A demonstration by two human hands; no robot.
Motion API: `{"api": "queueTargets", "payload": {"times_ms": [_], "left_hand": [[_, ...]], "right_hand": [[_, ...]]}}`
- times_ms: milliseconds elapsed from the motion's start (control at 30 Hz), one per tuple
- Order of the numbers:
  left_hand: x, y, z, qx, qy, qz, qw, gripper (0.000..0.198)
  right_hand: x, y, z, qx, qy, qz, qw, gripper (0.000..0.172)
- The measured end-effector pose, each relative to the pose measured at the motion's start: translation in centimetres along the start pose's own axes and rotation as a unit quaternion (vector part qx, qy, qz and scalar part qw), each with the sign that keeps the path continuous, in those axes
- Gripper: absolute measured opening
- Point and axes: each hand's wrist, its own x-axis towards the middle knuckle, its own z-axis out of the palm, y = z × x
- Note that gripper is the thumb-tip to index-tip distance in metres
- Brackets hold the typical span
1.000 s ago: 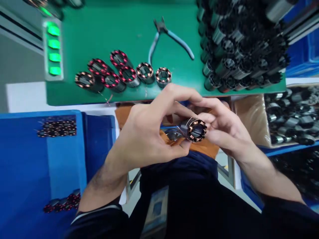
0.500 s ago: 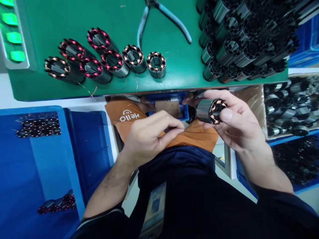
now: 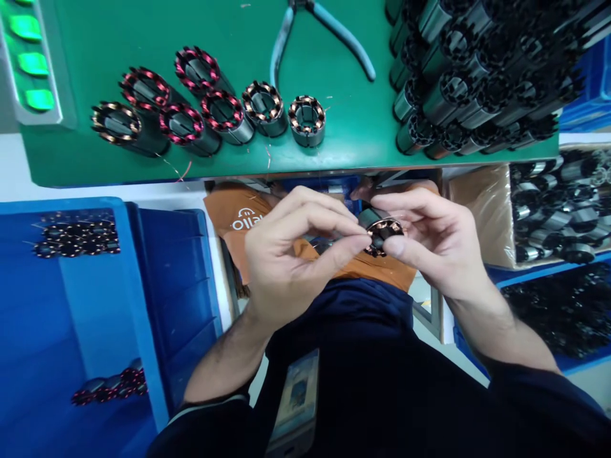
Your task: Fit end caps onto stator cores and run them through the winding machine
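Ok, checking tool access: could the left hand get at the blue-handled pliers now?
Likely yes, though the left hand is at the held stator; copper-wound stators stand near one handle of the blue-handled pliers, but the other handle lies uncovered.

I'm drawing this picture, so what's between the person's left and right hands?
A copper-wound stator. In the head view, the right hand holds it and the left hand pinches at its rim.
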Motion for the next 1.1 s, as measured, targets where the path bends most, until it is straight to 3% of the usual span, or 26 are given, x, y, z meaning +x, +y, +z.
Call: {"api": "queueTargets", "payload": {"times_ms": [200, 333, 433, 533, 633, 700, 800, 867, 1000, 1100], "left_hand": [[-1.1, -3.4, -0.4, -0.105, -0.006, -0.156, 0.982, 0.021], [-0.5, -1.4, -1.0, -0.1, -0.069, -0.132, 0.984, 0.014], [-0.2, -0.1, -0.8, -0.09, -0.083, -0.115, 0.986, 0.005], [-1.0, -1.2, -0.6, -0.087, -0.081, -0.153, 0.981, 0.014], [-2.1, -3.2, -1.0, -0.083, -0.04, -0.193, 0.977, 0.023], [-2.4, -3.5, -1.4, -0.067, -0.018, -0.143, 0.987, 0.031], [-2.3, -2.0, -1.7, 0.002, -0.057, -0.019, 0.998, 0.086], [-2.0, -0.7, -1.5, 0.044, -0.094, 0.006, 0.995, 0.103], [-1.7, 0.2, -1.2, 0.075, -0.118, 0.025, 0.99, 0.089], [-1.5, -0.2, -1.1, 0.12, -0.124, 0.071, 0.982, 0.078]], "right_hand": [[-0.6, 0.1, -1.1, 0.06, -0.063, 0.014, 0.996, 0.036], [-0.5, 0.0, -0.8, 0.016, -0.073, 0.019, 0.997, 0.045], [-0.4, 0.2, -0.5, 0.016, -0.075, 0.017, 0.997, 0.051], [-0.4, 0.2, -0.7, 0.046, -0.082, 0.018, 0.995, 0.051], [-0.6, 0.2, -1.0, 0.055, -0.056, 0.013, 0.997, 0.049], [-0.7, 0.2, -1.1, 0.03, -0.035, 0.008, 0.999, 0.052], [-0.6, 0.5, -0.7, -0.005, -0.031, 0.008, 0.999, 0.057], [-0.6, 0.6, -0.4, -0.011, -0.052, 0.013, 0.998, 0.058], [-0.5, 0.4, -0.3, -0.065, -0.066, -0.014, 0.996, 0.056], [-0.5, 0.2, -0.7, -0.138, -0.036, -0.08, 0.987, 0.031]]}}
